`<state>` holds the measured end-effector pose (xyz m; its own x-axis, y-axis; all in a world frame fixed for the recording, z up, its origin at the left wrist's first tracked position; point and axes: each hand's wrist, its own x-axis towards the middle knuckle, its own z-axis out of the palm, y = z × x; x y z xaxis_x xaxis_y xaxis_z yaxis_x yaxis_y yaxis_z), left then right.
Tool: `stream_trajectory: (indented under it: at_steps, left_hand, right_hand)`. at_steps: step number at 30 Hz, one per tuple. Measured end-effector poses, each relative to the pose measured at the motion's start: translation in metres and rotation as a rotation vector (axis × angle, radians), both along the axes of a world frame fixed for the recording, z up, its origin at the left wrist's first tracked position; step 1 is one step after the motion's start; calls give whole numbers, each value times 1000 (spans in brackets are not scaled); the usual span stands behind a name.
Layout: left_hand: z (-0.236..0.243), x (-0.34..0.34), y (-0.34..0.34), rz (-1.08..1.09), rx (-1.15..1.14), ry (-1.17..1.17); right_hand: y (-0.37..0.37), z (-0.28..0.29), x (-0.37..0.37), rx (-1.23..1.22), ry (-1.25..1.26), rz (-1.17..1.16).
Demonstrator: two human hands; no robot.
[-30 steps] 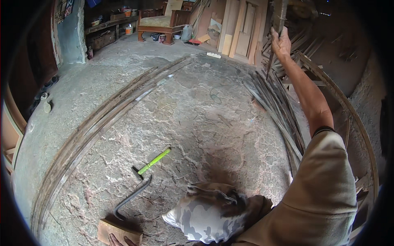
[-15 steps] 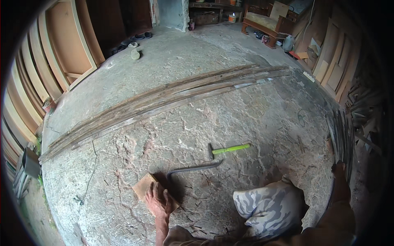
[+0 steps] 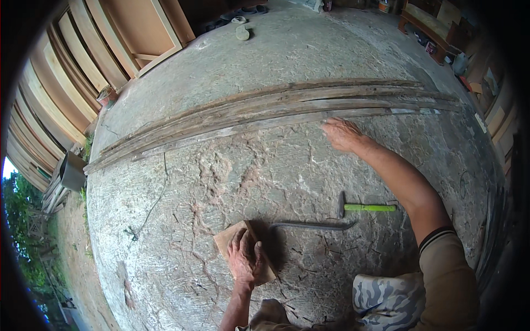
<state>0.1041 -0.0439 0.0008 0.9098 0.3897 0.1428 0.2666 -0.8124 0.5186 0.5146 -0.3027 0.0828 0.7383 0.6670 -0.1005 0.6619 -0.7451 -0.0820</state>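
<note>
Closest to me, camouflage cloth [image 3: 389, 300] bunches up beside my right sleeve [image 3: 450, 270]. My left hand [image 3: 243, 259] lies palm down on a wooden block [image 3: 225, 241], its fingers open and spread over the top face, the thumb set apart from them. The block sits on the rough concrete floor [image 3: 276, 176], turned at a slant, well in from the floor's left edge.

Just beyond the block's right side is a dark pry bar [image 3: 309, 225], its hooked end toward the block and its straight end near the hammer [image 3: 371, 207]. That hammer lies flat, steel head to the left, green handle pointing right under my forearm. Thin dark bits, too small to make out, litter the floor around there.

Farther out, my right hand [image 3: 343, 135] reaches to the near edge of the long weathered boards [image 3: 265, 106]. Its fingers are partly bent, but I cannot tell whether they grip a board or only hover beside it. The boards lie side by side, running from the floor's left edge across toward its far right corner. Past them, near the far edge, lies a pale slipper [image 3: 243, 33].
</note>
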Motion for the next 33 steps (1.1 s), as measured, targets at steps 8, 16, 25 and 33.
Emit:
stream_trajectory:
  at_steps: [8,16,25,33]
  left_hand:
    - [2,2,3,38,12,113]
    - [8,6,5,28,8,147]
    - [11,4,4,27,-18,115]
    - [6,-5,5,-4,-88,13]
  right_hand:
    - [131,-59,106,59,-158,-119]
    - [149,-65,115,28,-192,-113]
    - [142,-41,96,45,-241,5]
    - [17,16,-6,129,-8,266]
